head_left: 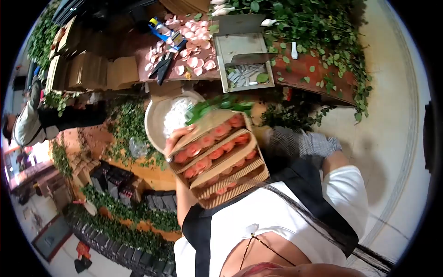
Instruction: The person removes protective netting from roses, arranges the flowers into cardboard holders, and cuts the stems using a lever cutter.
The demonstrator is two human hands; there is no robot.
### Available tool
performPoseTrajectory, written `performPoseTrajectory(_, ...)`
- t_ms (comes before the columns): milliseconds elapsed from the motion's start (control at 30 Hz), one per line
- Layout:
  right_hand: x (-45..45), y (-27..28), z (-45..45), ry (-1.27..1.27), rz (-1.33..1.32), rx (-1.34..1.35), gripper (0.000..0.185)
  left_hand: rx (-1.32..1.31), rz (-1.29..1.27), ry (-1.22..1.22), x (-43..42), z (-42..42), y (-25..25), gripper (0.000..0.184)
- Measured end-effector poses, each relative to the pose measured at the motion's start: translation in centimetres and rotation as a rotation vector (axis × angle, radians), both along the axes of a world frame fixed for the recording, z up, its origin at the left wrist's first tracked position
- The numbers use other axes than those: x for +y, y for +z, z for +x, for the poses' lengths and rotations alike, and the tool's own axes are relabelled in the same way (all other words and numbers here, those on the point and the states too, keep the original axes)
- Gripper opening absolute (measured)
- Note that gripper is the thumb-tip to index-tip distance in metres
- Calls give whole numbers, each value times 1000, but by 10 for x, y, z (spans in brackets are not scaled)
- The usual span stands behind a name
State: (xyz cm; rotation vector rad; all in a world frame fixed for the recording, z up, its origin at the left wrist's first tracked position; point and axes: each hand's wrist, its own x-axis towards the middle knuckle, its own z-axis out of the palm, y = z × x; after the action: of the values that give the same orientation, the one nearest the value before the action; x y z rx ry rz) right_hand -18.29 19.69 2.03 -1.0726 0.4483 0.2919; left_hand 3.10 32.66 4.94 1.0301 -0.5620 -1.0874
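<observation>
In front of my chest, in the head view, is a bundle of pink-orange roses (pixel 216 148), layered in rows between strips of corrugated cardboard (pixel 233 188). My left hand (pixel 177 138) grips its upper left edge, fingers curled over the cardboard. At the bundle's right side is my right hand (pixel 262 136), in what looks like a yellowish glove below a checked sleeve cover (pixel 304 142). It holds the bundle from behind, and its fingertips are hidden. Green leaves (pixel 217 107), blurred, stick out beyond the bundle's far edge.
A white round bin (pixel 151 122) stands behind the bundle. The reddish table (pixel 295 76) carries loose pink petals (pixel 196 34), a black stapler-like tool (pixel 162 68), a box of small white pieces (pixel 244 74) and leafy stems (pixel 318 27). Cardboard sheets (pixel 87 69) and another person (pixel 27 122) are left.
</observation>
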Motion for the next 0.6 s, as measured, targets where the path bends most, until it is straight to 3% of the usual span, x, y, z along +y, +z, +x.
performPoseTrajectory(67, -1, -10, 36, 181, -157, -40, 29, 66, 76, 92, 20, 5, 45, 67)
performPoseTrajectory(100, 1, -14, 52, 263, -230, -64, 29, -319, 201, 86, 35, 17, 54, 72)
performPoseTrajectory(167, 8, -18, 72, 398, -378, -119, 30, -627, 281, -72, 49, 43, 75, 75)
performPoseTrajectory(200, 10, -19, 79, 450, -446, -151, 30, -575, 363, -74, 50, 44, 90, 76)
performPoseTrajectory(267, 15, -21, 84, 533, -563, -202, 30, -839, 382, -258, 12, 50, 98, 76)
performPoseTrajectory(333, 18, -24, 79, 579, -666, -230, 31, -727, 442, -321, -6, 36, 82, 72)
performPoseTrajectory(500, 6, -30, 57, 623, -846, -235, 32, -111, 601, -295, 20, -51, 57, 69)
performPoseTrajectory(567, -21, -42, 36, 510, -922, -134, 33, 4, 648, -238, 31, -71, 56, 68)
performPoseTrajectory(600, -41, -57, 12, 239, -972, -113, 35, 46, 668, -210, 36, -78, 55, 67)
